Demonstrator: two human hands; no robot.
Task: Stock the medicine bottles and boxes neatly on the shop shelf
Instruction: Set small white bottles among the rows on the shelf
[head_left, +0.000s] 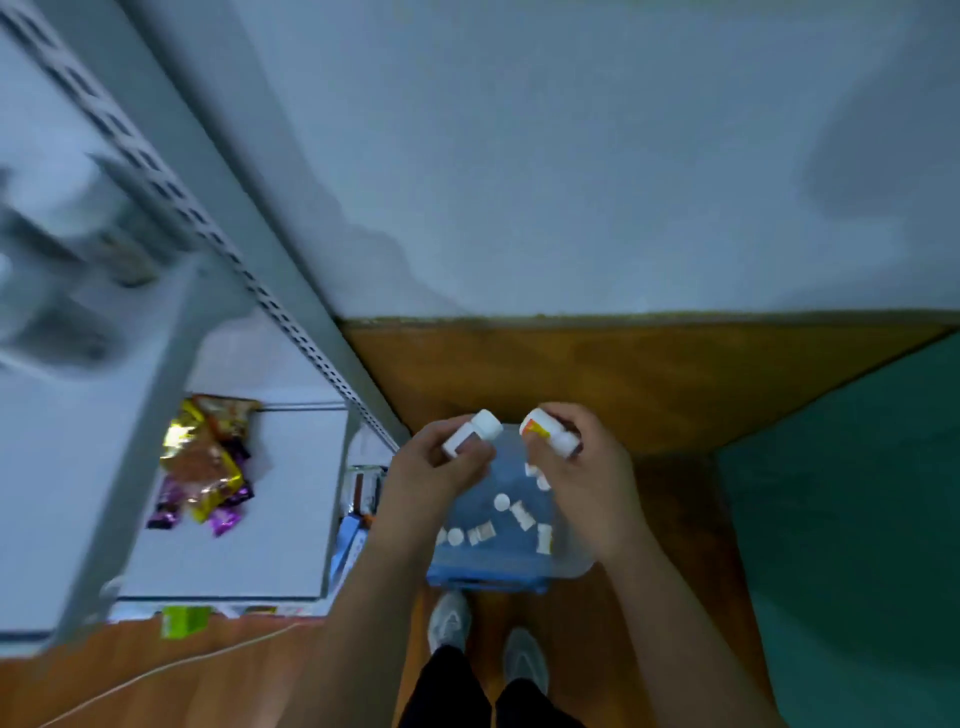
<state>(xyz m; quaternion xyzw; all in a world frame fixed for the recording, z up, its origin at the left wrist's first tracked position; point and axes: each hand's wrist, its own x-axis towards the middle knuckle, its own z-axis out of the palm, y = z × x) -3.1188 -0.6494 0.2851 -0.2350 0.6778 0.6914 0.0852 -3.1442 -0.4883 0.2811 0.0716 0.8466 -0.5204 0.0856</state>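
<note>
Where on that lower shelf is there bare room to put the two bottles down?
The lower shelf looks bare between the snack packets and its right edge, and in front of the packets toward the front lip. Its left part is crowded by the packets. Each hand, left and right, holds a bottle.

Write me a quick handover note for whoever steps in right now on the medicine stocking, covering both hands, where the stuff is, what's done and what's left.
Left hand holds a white bottle, cap up and tilted.
Right hand holds a second white bottle with an orange and yellow label.
Both are held above the clear plastic bin on the floor, which still contains several more white bottles.
The shelf unit stands to the left; the shelf in view carries only a pile of snack packets. The upper shelves are too blurred to read.
Done: two bottles picked up.
Left: place these two on the shelf, then stock the rest of the bin.
</note>
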